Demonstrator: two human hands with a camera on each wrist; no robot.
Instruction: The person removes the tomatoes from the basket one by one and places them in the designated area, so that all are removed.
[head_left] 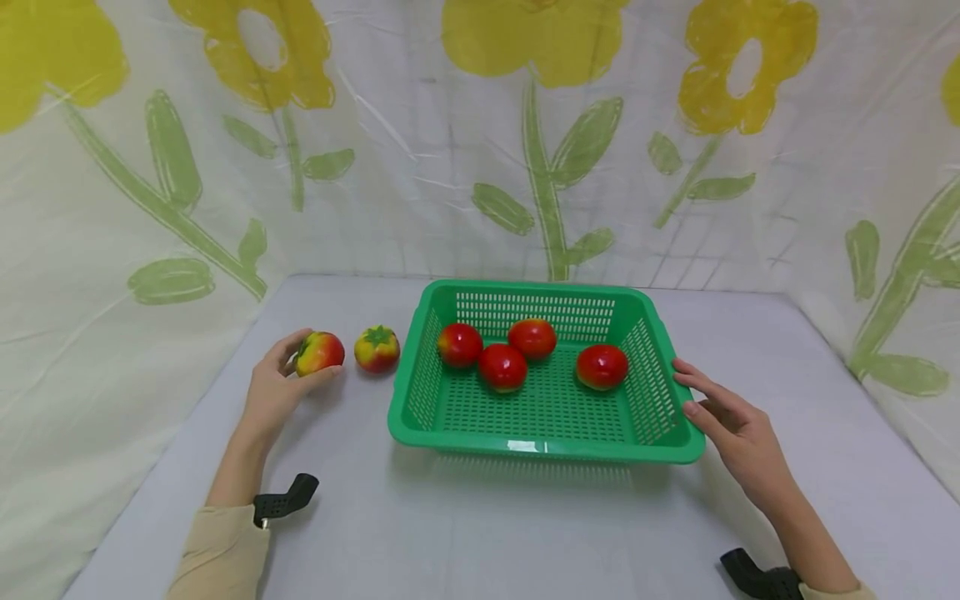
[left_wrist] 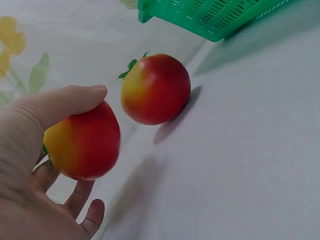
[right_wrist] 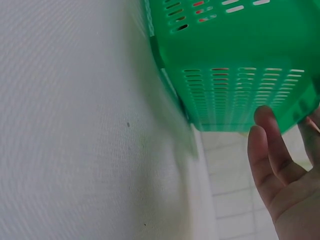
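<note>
My left hand (head_left: 279, 387) grips a red-and-yellow tomato (head_left: 320, 353) with a green calyx between thumb and fingers. In the left wrist view this tomato (left_wrist: 90, 142) hangs over the white table, its shadow below. A second such tomato (head_left: 377, 349) sits on the table, between the held one and a green plastic basket (head_left: 525, 451). My right hand (head_left: 738, 437) rests its fingertips and thumb tip at the basket's right rim. Seen from the right wrist, loosely bent fingers (right_wrist: 265, 125) lie beside the slotted basket wall (right_wrist: 240, 95).
Inside the basket lie several red tomatoes (head_left: 602, 367), three grouped left and one apart at right. The white table (head_left: 465, 533) ends against a flower-printed cloth (head_left: 420, 200) behind and at both sides. A black wrist mount (head_left: 287, 497) sits on the left wrist.
</note>
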